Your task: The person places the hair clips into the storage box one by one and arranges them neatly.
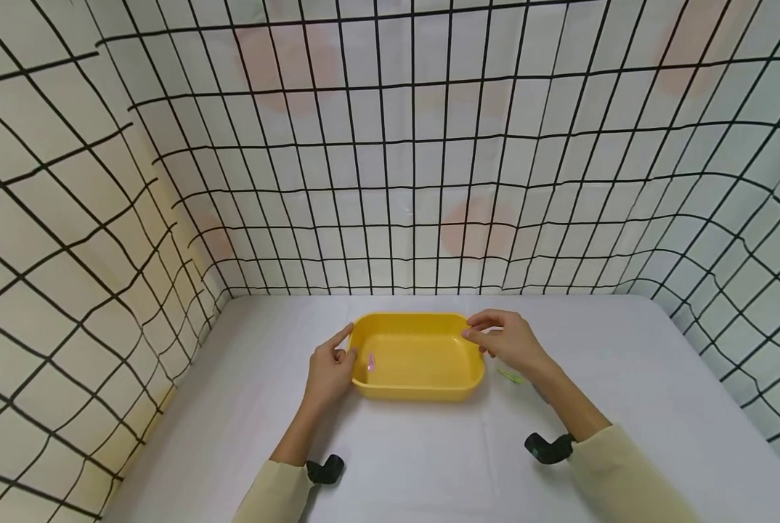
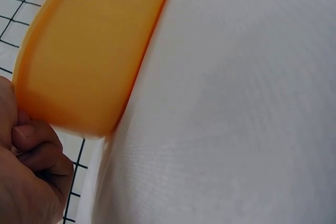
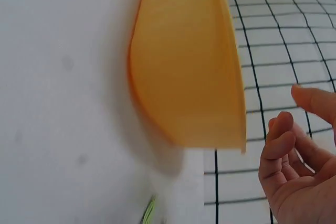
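A yellow rectangular tray (image 1: 423, 363) sits on the white-covered table, and a small pink hair clip (image 1: 372, 362) lies inside it towards the left end. My left hand (image 1: 329, 372) grips the tray's left end, thumb at the rim; in the left wrist view its other fingers (image 2: 39, 142) are curled beside the wall. Over the right end hovers my right hand (image 1: 510, 343). The right wrist view shows this hand (image 3: 299, 171) apart from the tray, thumb and fingers loosely bent with nothing seen between them. Slim green items (image 1: 510, 375), perhaps clips, lie just right of the tray.
Black wire mesh (image 1: 412, 187) backed by pale cloth stands behind the table and along both sides. The white tablecloth (image 1: 423, 457) stretches in front of the tray. Each wrist carries a black camera mount (image 1: 550, 448).
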The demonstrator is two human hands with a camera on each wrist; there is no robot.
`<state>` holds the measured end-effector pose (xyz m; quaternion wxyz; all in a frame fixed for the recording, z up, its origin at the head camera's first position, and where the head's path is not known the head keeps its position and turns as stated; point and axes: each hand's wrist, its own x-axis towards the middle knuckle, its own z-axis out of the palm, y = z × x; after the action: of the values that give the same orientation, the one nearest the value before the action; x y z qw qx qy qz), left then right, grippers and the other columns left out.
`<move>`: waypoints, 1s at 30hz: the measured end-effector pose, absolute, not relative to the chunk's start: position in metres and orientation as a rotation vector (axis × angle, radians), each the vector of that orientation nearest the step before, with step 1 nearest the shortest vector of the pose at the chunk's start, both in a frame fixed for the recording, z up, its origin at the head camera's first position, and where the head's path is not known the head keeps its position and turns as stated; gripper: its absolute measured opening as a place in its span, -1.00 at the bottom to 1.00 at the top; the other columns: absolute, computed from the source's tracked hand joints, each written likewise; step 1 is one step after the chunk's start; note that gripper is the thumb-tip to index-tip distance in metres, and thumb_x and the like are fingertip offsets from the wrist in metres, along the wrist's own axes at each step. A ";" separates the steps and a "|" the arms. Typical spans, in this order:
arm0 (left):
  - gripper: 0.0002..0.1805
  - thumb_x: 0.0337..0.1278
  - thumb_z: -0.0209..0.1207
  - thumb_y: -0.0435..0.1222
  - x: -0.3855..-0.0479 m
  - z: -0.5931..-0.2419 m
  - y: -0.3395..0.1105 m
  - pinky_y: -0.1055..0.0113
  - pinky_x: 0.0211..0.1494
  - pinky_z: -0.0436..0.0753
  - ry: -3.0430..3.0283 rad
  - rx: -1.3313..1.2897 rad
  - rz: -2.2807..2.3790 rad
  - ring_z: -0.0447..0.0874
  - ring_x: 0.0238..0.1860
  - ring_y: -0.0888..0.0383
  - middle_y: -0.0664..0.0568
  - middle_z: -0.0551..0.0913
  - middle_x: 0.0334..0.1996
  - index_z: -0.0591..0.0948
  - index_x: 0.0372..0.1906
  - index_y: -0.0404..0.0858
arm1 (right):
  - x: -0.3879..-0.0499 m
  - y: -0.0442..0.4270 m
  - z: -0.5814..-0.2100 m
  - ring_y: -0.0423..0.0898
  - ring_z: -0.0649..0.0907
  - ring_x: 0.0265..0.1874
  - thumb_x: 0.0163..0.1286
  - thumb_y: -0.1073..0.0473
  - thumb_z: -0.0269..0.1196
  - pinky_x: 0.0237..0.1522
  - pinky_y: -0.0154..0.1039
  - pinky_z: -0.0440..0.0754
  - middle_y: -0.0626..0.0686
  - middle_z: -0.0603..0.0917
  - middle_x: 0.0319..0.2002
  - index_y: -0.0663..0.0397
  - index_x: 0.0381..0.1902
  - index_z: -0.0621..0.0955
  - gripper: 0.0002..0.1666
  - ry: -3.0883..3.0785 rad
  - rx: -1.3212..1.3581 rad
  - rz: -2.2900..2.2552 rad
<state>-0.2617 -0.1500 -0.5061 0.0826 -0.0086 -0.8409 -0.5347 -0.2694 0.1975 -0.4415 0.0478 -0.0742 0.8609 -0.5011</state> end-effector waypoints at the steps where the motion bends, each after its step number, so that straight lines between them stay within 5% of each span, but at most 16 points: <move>1: -0.45 0.35 0.19 -0.31 -0.262 -0.506 -0.150 0.47 -0.67 0.18 -2.510 -0.020 -1.600 0.12 -0.73 0.23 0.16 0.25 -0.77 0.55 0.42 0.01 | -0.269 0.203 -0.442 0.17 0.71 -0.32 0.35 -0.07 0.42 -0.40 -0.26 0.65 0.18 0.73 -0.03 0.18 0.12 0.65 -0.45 2.633 -0.214 -1.519; 14: -0.44 0.37 0.19 -0.29 -0.263 -0.508 -0.148 0.46 -0.65 0.22 -2.518 0.031 -1.649 0.15 -0.71 0.22 0.13 0.28 -0.74 0.53 0.44 0.02 | -0.252 0.267 -0.455 0.13 0.70 -0.28 0.32 -0.25 0.40 -0.35 -0.23 0.66 0.19 0.71 0.02 0.20 0.21 0.60 -0.25 2.756 -0.057 -1.360; 30: -0.44 0.39 0.18 -0.27 -0.264 -0.506 -0.148 0.46 -0.64 0.25 -2.529 0.066 -1.676 0.18 -0.70 0.21 0.11 0.30 -0.73 0.51 0.45 0.06 | -0.224 0.302 -0.481 -0.05 0.68 -0.40 0.34 -0.17 0.40 -0.47 -0.31 0.56 0.10 0.72 -0.11 0.15 0.14 0.65 -0.39 2.816 -0.033 -1.276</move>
<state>-0.2636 -0.1481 -0.5057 0.0534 0.0216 -0.8322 -0.5514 -0.2244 0.3024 -0.4812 0.0248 -0.0107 0.9105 -0.4126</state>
